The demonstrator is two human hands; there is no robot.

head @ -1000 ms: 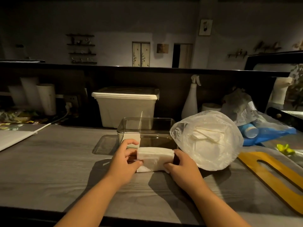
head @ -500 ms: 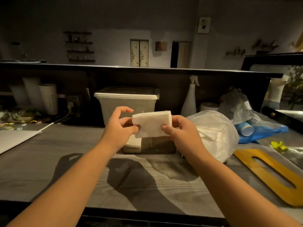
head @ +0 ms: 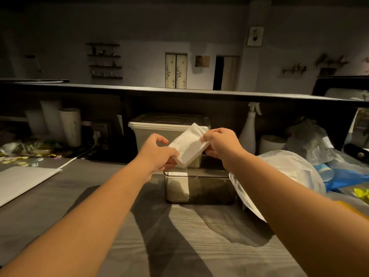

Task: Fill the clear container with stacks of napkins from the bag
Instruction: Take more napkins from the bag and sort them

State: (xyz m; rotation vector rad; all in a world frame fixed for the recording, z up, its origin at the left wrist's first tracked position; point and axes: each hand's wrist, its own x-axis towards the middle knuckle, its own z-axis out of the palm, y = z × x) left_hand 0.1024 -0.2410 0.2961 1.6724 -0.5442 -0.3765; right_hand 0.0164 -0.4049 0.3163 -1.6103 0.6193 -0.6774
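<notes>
A white stack of napkins (head: 188, 145) hangs tilted in the air above the clear container (head: 211, 188). My left hand (head: 156, 154) pinches its lower left end, and my right hand (head: 221, 143) pinches its upper right end. The container stands on the grey counter and holds one napkin stack (head: 177, 186) against its left wall. The clear plastic bag (head: 279, 176) with more napkins lies just right of the container, partly behind my right forearm.
A lidded white bin (head: 169, 132) stands behind the container, with a white spray bottle (head: 249, 132) to its right. A blue packet (head: 347, 176) and crumpled bags fill the far right. A white sheet (head: 22, 182) lies at left, paper rolls (head: 69, 126) behind it.
Both hands lifted the napkin stack off the counter, carried it forward over the container and tilted it, right end up. The view moved closer to the container.
</notes>
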